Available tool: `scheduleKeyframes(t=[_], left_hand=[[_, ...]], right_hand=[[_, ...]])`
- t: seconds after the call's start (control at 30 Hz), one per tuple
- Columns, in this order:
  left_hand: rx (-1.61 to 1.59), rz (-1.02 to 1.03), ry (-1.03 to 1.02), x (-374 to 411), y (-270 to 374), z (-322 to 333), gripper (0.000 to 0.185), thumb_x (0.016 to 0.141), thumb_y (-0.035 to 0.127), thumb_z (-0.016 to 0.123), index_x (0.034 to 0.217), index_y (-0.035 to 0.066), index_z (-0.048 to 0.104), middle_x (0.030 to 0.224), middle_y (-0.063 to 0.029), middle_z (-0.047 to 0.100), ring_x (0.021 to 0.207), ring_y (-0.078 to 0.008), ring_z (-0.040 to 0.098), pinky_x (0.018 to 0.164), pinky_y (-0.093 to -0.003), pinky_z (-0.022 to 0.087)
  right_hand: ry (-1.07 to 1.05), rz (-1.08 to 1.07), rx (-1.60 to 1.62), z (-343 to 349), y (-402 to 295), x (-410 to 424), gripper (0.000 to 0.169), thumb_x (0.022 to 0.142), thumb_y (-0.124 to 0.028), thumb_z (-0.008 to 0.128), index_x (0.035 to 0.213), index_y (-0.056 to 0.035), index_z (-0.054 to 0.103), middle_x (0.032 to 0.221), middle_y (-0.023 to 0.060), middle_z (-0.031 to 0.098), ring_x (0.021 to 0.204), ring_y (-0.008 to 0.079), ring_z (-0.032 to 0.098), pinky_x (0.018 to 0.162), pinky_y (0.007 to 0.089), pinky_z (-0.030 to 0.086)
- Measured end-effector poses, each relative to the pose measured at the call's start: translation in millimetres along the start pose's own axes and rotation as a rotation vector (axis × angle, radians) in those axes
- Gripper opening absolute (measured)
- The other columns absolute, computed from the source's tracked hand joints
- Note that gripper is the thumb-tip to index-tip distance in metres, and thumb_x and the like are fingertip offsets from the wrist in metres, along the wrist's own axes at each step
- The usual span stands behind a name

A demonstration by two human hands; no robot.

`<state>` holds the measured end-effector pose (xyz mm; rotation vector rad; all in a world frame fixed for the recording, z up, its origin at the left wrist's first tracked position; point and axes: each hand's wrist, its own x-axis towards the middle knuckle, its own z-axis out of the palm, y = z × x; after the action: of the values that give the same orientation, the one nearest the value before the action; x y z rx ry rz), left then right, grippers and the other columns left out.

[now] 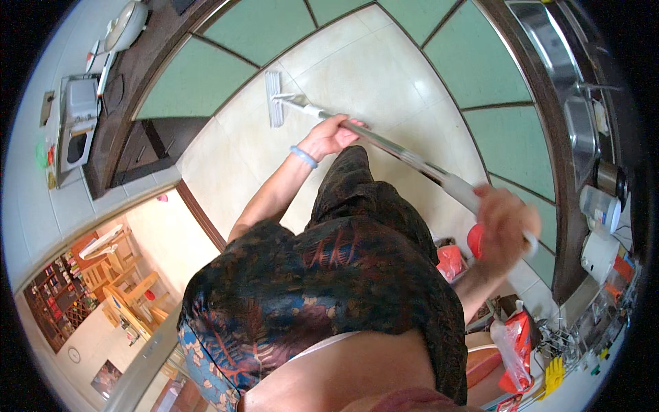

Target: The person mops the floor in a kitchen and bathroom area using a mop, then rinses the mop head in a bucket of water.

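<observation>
A long-handled floor mop [396, 149] slants across the view, its pole metallic with a white grip near the upper end. The flat, pale mop head [274, 100] lies on the light tiled floor [350, 62], beside the base of the green cabinets. Partway down the pole, my left hand [332, 136] holds it loosely, with the fingers underneath; a pale blue bangle [304, 156] circles that wrist. My right hand [507, 219], blurred, grips the white handle, and the tip of the handle sticks out past it. Part of the grip is hidden behind this hand.
Green cabinets [494, 56] line both sides. A stove [80, 123] and a white pan [126, 26] sit on the left counter, a steel sink [548, 46] on the right. Near my right arm are a red bowl-like object [474, 241] and red bags [517, 355]. A doorway opens lower left.
</observation>
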<state>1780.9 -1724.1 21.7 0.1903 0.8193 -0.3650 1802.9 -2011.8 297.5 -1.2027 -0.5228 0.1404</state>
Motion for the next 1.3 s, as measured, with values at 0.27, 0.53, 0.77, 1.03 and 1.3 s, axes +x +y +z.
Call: scheduleKeyframes(t=[0.27, 0.53, 0.77, 1.03, 1.3], left_hand=[[0.066, 0.015, 0.119, 67.1, 131.6, -25.7, 0.027, 0.091, 0.021, 0.038, 0.088, -0.002, 0.051, 0.081, -0.0128, 0.060, 0.074, -0.0223, 0.061, 0.068, -0.0318, 0.054], [0.218, -0.235, -0.081, 140.3, 107.0, 110.0, 0.021, 0.090, 0.019, 0.040, 0.091, 0.001, 0.050, 0.092, -0.0133, 0.057, 0.085, -0.0241, 0.057, 0.076, -0.0368, 0.050], [0.485, -0.215, -0.147, 247.1, 89.5, 179.0, 0.023, 0.089, 0.023, 0.040, 0.090, 0.002, 0.049, 0.085, -0.0120, 0.056, 0.077, -0.0257, 0.057, 0.072, -0.0386, 0.050], [0.834, -0.297, -0.062, 307.8, 39.1, 154.8, 0.021, 0.085, 0.020, 0.041, 0.089, 0.000, 0.048, 0.078, -0.0121, 0.056, 0.073, -0.0273, 0.059, 0.068, -0.0392, 0.052], [0.973, -0.820, -0.335, 261.2, -203.0, 98.7, 0.030, 0.084, 0.025, 0.050, 0.089, -0.004, 0.046, 0.095, -0.0201, 0.057, 0.086, -0.0278, 0.059, 0.074, -0.0357, 0.051]], right_hand=[[-0.008, 0.260, -0.030, 45.3, 87.3, 159.2, 0.013, 0.081, -0.003, 0.050, 0.069, 0.0006, 0.050, 0.063, 0.0070, 0.050, 0.066, 0.0170, 0.051, 0.083, 0.0407, 0.043], [0.360, 0.158, -0.236, -8.1, 34.8, 188.0, 0.024, 0.084, -0.022, 0.050, 0.067, -0.0089, 0.039, 0.055, 0.0023, 0.040, 0.058, 0.0184, 0.043, 0.079, 0.0458, 0.040], [0.510, 0.029, -0.312, -26.0, 38.1, 160.6, 0.021, 0.085, -0.019, 0.051, 0.071, -0.0084, 0.040, 0.059, 0.0037, 0.043, 0.065, 0.0197, 0.045, 0.086, 0.0468, 0.036], [0.915, 0.044, -0.240, -22.0, 70.0, 69.1, 0.017, 0.086, -0.010, 0.049, 0.071, -0.0066, 0.041, 0.064, 0.0035, 0.043, 0.070, 0.0181, 0.045, 0.091, 0.0463, 0.033], [1.453, 0.091, -0.520, -6.3, -42.2, -74.6, 0.030, 0.084, -0.017, 0.053, 0.061, -0.0108, 0.034, 0.059, -0.0007, 0.033, 0.065, 0.0140, 0.040, 0.072, 0.0324, 0.036]])
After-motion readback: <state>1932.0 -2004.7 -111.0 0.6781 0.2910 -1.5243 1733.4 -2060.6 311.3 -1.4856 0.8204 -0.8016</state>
